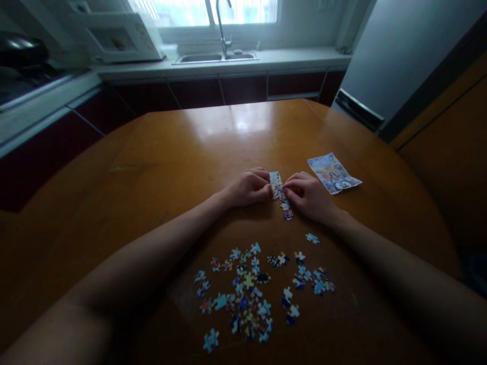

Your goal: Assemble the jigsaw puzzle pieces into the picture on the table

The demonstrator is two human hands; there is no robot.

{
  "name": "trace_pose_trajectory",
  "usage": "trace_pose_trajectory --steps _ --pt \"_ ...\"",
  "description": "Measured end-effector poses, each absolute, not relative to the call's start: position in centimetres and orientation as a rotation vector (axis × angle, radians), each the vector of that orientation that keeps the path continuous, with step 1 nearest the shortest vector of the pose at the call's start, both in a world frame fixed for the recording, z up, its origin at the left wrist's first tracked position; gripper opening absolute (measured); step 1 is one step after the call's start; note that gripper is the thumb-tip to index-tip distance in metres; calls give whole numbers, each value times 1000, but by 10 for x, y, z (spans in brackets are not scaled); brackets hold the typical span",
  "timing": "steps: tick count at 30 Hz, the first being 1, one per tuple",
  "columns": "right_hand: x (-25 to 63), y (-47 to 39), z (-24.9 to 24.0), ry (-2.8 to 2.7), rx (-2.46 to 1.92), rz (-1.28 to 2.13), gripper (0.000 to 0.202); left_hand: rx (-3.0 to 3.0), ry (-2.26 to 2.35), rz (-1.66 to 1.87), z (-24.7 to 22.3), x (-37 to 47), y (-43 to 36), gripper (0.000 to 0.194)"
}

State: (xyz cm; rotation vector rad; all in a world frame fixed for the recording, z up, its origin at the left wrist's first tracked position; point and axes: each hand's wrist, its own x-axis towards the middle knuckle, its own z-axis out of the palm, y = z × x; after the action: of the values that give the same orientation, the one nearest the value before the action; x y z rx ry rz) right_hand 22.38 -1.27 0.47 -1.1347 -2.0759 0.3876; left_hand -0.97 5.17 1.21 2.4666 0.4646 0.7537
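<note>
A narrow strip of joined jigsaw puzzle pieces lies on the wooden table between my hands. My left hand rests against the strip's left edge with its fingers curled; whether a piece is inside them is hidden. At the right edge, my right hand pinches with thumb and forefinger, touching the strip; what sits between the fingertips is too small to make out. The strip's near end runs down toward me, narrower than the upper part. Many loose puzzle pieces are scattered closer to me, and a lone blue piece lies below my right hand.
A creased picture sheet lies right of my right hand. The brown table stretches toward a counter with a sink and a white microwave. A fridge stands at the right, a stove at the left.
</note>
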Motion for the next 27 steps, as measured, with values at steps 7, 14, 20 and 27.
trace_pose_trajectory --steps 7,14,20,27 --pt "224 -13 6 -2074 -1151 396 13 2477 460 725 13 -9 51 44" --pt "225 -12 4 -2069 -1126 416 15 2486 463 716 15 -9 51 45" --pt "227 -14 1 -2133 -1001 445 30 2462 413 689 14 -10 51 45" --pt "227 -15 0 -2227 -939 441 37 2464 381 685 10 -10 53 42"
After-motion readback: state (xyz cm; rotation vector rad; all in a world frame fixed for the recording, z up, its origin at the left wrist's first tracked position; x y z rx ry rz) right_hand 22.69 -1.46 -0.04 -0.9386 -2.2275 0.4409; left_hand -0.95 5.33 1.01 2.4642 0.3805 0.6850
